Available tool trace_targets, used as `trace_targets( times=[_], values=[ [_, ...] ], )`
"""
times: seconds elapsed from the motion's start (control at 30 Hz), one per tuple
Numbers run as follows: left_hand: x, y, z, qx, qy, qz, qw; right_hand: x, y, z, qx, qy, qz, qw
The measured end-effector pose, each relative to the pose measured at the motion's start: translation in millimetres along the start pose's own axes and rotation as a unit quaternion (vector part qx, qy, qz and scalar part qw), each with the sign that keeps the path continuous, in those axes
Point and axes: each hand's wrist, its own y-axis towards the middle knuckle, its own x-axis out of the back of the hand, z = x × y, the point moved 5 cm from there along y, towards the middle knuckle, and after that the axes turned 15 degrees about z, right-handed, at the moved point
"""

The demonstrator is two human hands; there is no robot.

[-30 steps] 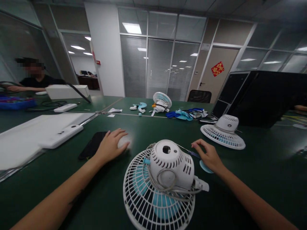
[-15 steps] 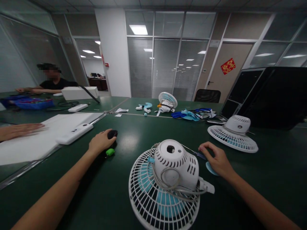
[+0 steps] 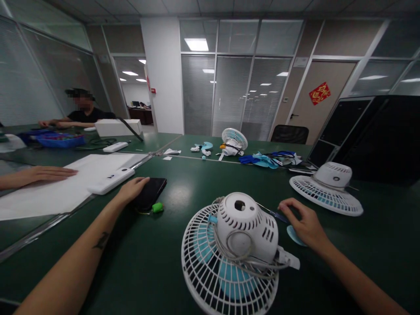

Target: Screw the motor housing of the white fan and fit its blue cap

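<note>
My left hand (image 3: 134,190) grips the edge of a black phone (image 3: 151,192), its dark face turned up. A small green charm (image 3: 158,207) lies beside the phone's lower corner. My right hand (image 3: 303,221) rests on the table with fingers loosely curled and the thumb apart, nothing visible in it. A screwdriver (image 3: 277,215) with a dark blue handle lies close by its fingertips, and a light blue disc (image 3: 295,236) sits partly under that hand. Between my arms stands a white fan (image 3: 247,227), its grille facing down, cord wrapped round the housing.
A second white fan (image 3: 331,188) lies grille-down at right, before a large black case (image 3: 377,135). A third fan (image 3: 233,142), blue gloves (image 3: 259,159) and small parts are farther back. At left, another person's hand (image 3: 42,174) rests on white sheets (image 3: 82,175) near a white power bank (image 3: 113,180).
The phone, earlier mostly covered by my left hand, now shows its broad dark face. The whole view has shifted slightly. My right hand keeps its place beside the screwdriver.
</note>
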Motion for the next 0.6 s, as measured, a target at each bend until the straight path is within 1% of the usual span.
trace_targets(
  times=[0.17, 0.27, 0.4, 0.5, 0.53, 0.6],
  values=[
    [4.5, -2, 8, 0.036, -0.006, 0.055, 0.998, 1, 0, -1, -0.004, 0.011, -0.001, 1.0],
    [1.9, -3, 9, 0.048, 0.003, 0.08, 0.996, 2, 0, 0, -0.006, 0.022, -0.009, 1.0],
    [-5.4, 2, 7, 0.045, 0.012, 0.102, 0.994, 3, 0, -2, -0.009, 0.048, -0.03, 0.998],
    [-9.3, 7, 7, 0.036, -0.001, 0.1, 0.994, 4, 2, -2, -0.009, 0.079, -0.039, 0.996],
    [-9.8, 8, 7, 0.026, -0.012, 0.092, 0.995, 6, 4, -1, -0.005, 0.09, -0.039, 0.995],
    [-8.5, 8, 5, -0.016, -0.044, 0.052, 0.998, 10, 7, 7, 0.008, 0.108, -0.037, 0.993]
  ],
)
